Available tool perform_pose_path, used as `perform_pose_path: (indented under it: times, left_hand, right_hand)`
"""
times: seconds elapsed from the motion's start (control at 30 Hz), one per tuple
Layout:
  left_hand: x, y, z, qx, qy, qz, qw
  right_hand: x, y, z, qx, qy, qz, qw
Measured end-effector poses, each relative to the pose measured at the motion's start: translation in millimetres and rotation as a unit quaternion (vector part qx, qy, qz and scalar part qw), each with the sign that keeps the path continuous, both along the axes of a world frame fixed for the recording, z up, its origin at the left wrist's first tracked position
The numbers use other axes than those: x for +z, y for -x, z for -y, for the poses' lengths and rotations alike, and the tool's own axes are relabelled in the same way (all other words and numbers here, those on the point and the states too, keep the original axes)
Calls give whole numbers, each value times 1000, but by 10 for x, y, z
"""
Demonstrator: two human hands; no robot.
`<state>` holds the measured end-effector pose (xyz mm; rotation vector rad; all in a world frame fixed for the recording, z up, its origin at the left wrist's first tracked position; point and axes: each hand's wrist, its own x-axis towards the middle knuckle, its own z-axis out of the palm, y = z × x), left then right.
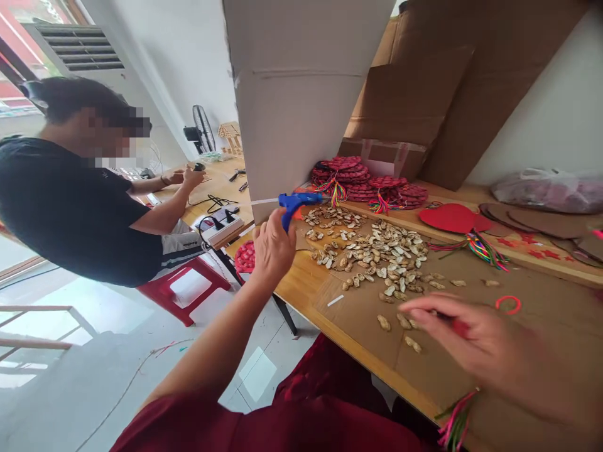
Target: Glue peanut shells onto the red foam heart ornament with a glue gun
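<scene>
My left hand (276,248) is wrapped round the handle of a blue hot glue gun (296,202), held up above the table's left side. A white glue stick (265,201) sticks out of its back end. Over the cardboard on the right, my right hand (466,336) is blurred, its thumb and forefinger pinched together. Something dark and red shows inside that hand, too unclear to name. Beneath both hands spread many split peanut shells (396,251), with a few whole peanuts (413,344) nearer me. Below my right wrist hangs a multicoloured thread tassel (456,420).
Stacked red braided pieces with tassels (348,179) lie at the back, beside a red oval piece (450,218). A red ring (508,306) and a short white stick (335,301) lie on the cardboard (471,295). A co-worker (70,201) sits left, near a power strip (221,231).
</scene>
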<state>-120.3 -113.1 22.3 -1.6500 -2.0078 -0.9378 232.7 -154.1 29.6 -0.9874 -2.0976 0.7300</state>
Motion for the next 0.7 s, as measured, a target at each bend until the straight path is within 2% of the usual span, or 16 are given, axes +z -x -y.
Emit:
perform_pose_path:
  times: [0.07,0.17,0.23,0.3,0.37,0.53,0.7]
  left_hand:
    - [-19,-230,142,-55,-76,-50,994]
    - [-5,-590,276,-116,-154,-106,976]
    - [25,-809,333,-147,-179,-123,965]
    - [45,-996,378,-178,-175,-114,962]
    - [39,-1151,411,-208,-164,-94,960]
    - [-44,-1497,482,-259,-154,-64,951]
    - [-115,-1833,643,-329,-161,-92,926]
  right_hand:
    - [32,304,112,29,95,9,995]
    - [133,682,246,29,171,-78,982]
    - [208,800,315,36,206,-166,964]
    - [258,815,383,46,237,-239,941]
    - [260,774,448,13,256,-293,921]
    - [131,665,554,-19,240,-408,881]
    - [71,505,541,-132,238,-512,815]
